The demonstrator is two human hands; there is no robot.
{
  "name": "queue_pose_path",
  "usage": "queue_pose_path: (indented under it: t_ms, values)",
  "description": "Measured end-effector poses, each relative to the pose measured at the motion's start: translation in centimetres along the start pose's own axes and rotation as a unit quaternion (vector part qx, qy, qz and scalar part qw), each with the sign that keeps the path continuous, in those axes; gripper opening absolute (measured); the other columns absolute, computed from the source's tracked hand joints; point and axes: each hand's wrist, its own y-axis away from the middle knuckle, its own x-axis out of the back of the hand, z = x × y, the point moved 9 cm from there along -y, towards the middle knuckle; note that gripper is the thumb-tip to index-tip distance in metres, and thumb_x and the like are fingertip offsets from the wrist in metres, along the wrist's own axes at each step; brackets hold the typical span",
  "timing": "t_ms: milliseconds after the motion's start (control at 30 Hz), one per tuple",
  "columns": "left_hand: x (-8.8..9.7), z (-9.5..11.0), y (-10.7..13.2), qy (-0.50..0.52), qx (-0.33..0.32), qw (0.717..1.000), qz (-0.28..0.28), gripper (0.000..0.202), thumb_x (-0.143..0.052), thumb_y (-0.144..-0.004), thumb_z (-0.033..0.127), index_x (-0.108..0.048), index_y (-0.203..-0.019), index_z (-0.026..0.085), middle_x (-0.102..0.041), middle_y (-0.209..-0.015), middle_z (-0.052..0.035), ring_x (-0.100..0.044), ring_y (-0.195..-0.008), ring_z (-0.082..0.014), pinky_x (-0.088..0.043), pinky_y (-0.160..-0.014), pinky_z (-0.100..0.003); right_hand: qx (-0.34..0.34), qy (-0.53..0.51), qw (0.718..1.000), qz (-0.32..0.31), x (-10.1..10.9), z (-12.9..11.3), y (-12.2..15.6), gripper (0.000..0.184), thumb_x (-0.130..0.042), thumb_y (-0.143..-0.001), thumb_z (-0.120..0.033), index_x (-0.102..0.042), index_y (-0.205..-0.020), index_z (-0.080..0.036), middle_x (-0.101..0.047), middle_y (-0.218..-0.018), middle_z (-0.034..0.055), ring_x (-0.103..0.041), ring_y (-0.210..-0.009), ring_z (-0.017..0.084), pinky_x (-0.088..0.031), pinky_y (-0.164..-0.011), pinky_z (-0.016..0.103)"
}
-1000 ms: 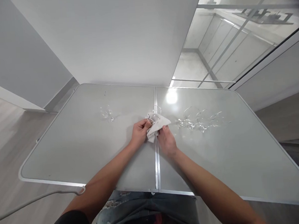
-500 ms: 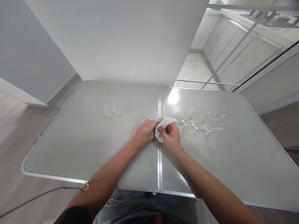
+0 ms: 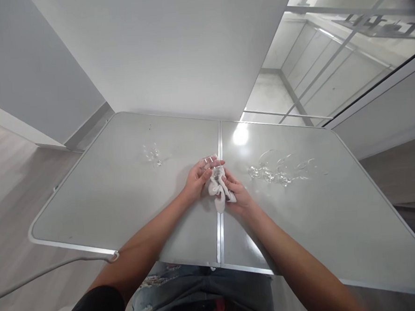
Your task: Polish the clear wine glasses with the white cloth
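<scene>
My left hand (image 3: 196,180) is wrapped around a small clear glass (image 3: 210,164), held just above the middle seam of the grey folding table (image 3: 125,198). My right hand (image 3: 238,194) grips a crumpled white cloth (image 3: 218,190) and presses it against the glass from the right. The cloth hangs down between both hands. Part of the glass is hidden by my fingers and the cloth.
Several clear glasses (image 3: 282,167) lie or stand in a group on the table's right half. One more small clear glass (image 3: 153,155) sits on the left half. A white wall panel (image 3: 173,54) rises behind the table. A grey cable (image 3: 53,270) hangs at the near left edge.
The cloth has shifted from bunched above my hands to hanging down between them. The glass now shows above my left fingers, and my right hand has dropped lower.
</scene>
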Motion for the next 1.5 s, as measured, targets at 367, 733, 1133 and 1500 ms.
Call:
queue_pose_path:
  t_ms: [367, 733, 1133, 1500]
  values:
    - [0.8, 0.8, 0.0, -0.017, -0.038, 0.998, 0.04, 0.058, -0.077, -0.077, 0.058, -0.067, -0.117, 0.017, -0.072, -0.115, -0.0148, -0.067, -0.113, -0.0291, -0.05, -0.099, -0.043, 0.069, 0.149, 0.986, 0.042, 0.8, -1.8, 0.5, 0.028, -0.064, -0.087, -0.044, -0.057, -0.101, -0.022, -0.057, -0.076, -0.0001, -0.052, -0.062, 0.015, -0.045, -0.056, 0.027]
    - [1.3, 1.2, -0.1, -0.032, -0.054, 0.996, 0.061, 0.057, -0.081, -0.075, 0.053, -0.064, -0.118, 0.018, -0.072, -0.117, -0.0152, -0.063, -0.119, -0.0297, -0.048, -0.101, -0.041, 0.139, 0.285, 0.941, 0.118, 1.0, -3.1, 1.2, 0.061, -0.067, -0.087, -0.042, -0.04, -0.14, -0.026, -0.069, -0.091, 0.0029, -0.062, -0.072, 0.019, -0.05, -0.067, 0.032]
    - [0.8, 0.9, 0.2, -0.013, -0.047, 0.999, 0.016, 0.064, -0.078, -0.075, 0.059, -0.064, -0.121, 0.017, -0.07, -0.121, -0.0178, -0.064, -0.118, -0.0304, -0.05, -0.097, -0.039, -0.048, 0.046, 0.998, -0.003, 1.2, 0.4, -0.3, 0.041, -0.061, -0.087, -0.058, -0.064, -0.081, -0.018, -0.059, -0.067, 0.0029, -0.048, -0.054, 0.015, -0.041, -0.052, 0.029]
    - [1.3, 1.9, 0.1, -0.028, -0.095, 0.994, 0.049, 0.056, -0.083, -0.076, 0.043, -0.063, -0.122, 0.02, -0.07, -0.119, -0.0137, -0.063, -0.121, -0.0305, -0.05, -0.1, -0.041, 0.172, 0.409, 0.885, 0.142, 0.6, -4.5, 1.5, 0.028, -0.061, -0.088, -0.046, -0.064, -0.098, -0.019, -0.058, -0.076, 0.0033, -0.05, -0.071, 0.019, -0.041, -0.068, 0.03]
